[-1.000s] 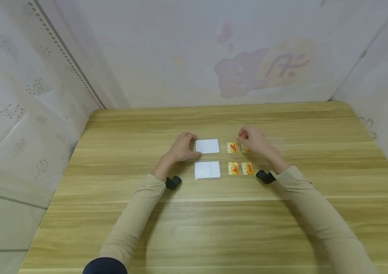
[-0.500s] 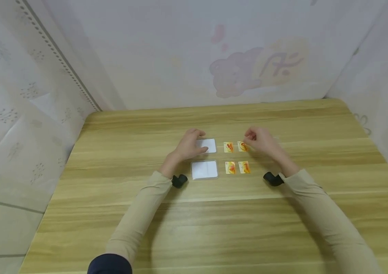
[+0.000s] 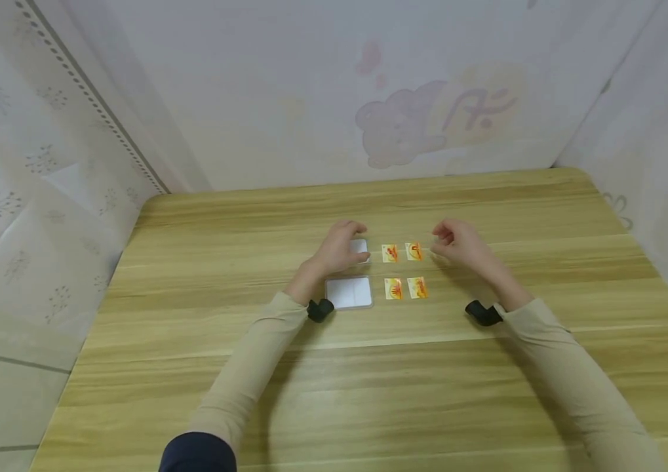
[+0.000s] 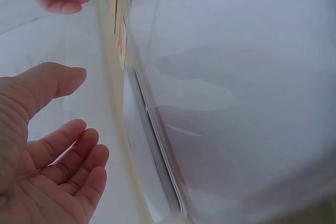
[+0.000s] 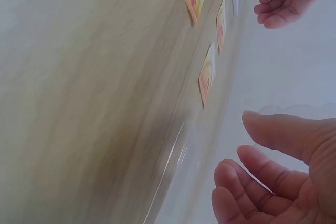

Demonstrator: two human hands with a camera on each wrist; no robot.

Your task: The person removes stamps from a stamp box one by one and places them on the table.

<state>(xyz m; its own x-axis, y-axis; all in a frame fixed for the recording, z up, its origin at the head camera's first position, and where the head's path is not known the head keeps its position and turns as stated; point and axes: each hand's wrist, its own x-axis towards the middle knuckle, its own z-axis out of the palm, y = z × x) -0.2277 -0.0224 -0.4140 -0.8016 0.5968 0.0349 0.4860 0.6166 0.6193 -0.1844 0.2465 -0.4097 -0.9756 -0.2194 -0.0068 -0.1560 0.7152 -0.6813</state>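
Observation:
My left hand (image 3: pixel 339 250) hovers over the far clear flat case (image 3: pixel 360 246) with a white inside, hiding its left part. Thumb and fingers are apart, with nothing between them in the left wrist view. A matching near case (image 3: pixel 349 292) lies just in front. Several small yellow-and-orange stamps lie in two rows to the right, among them a far-right stamp (image 3: pixel 413 251) and a near-left stamp (image 3: pixel 392 288). Right of the far row is my right hand (image 3: pixel 457 242), fingers loosely curved and holding nothing. Below it, the right wrist view shows a clear plastic edge (image 5: pixel 170 166).
The wood-grain table (image 3: pixel 369 393) runs back to a pale printed curtain (image 3: pixel 286 98). Another curtain hangs at the left (image 3: pixel 27 216). Dark wrist cameras, one at the left wrist (image 3: pixel 320 310) and one at the right wrist (image 3: pixel 483 313), sit close to the tabletop.
My left hand has moved right, from beside the far case to over it. My right hand has drawn away to the right, uncovering the far-right stamp.

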